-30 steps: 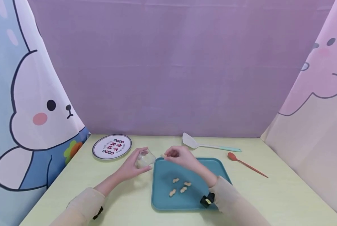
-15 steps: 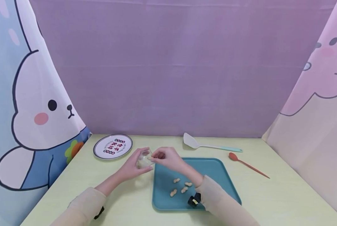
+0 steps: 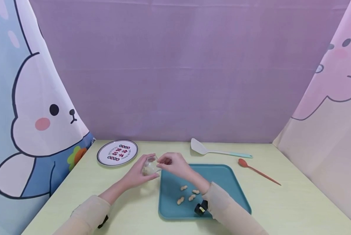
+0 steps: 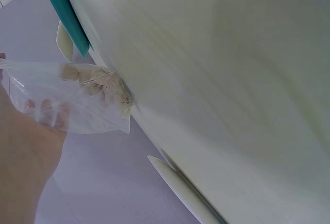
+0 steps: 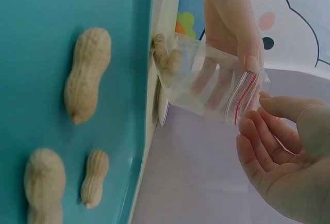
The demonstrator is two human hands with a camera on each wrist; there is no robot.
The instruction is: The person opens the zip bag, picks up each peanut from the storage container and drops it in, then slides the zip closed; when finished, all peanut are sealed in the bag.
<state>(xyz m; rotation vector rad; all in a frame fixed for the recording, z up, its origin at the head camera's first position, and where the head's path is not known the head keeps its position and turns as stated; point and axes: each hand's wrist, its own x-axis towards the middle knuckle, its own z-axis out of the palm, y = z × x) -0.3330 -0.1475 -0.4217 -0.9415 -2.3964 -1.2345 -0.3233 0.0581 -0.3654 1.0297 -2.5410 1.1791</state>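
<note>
My left hand (image 3: 137,171) holds a clear zip bag (image 3: 149,165) above the table, just left of the tray. Several peanuts (image 4: 98,84) lie at the bottom of the bag in the left wrist view. In the right wrist view, the bag's red zip line (image 5: 245,97) and mouth face my right hand (image 5: 289,146). Its fingers are loosely curved, with the thumb and index tips at the bag's mouth and no peanut seen between them. Several loose peanuts (image 3: 180,200) lie on the teal tray (image 3: 216,169), below my right forearm.
A white plate (image 3: 104,153) with red lettering stands at the back left. Behind the tray lies a white spatula (image 3: 199,147) with a mint handle. A red spoon (image 3: 259,172) lies to the tray's right. Printed curtains (image 3: 175,81) surround the table.
My right hand has moved left from above the tray's edge to the bag's mouth. The peanut it pinched is no longer seen in its fingers. The left hand has barely moved.
</note>
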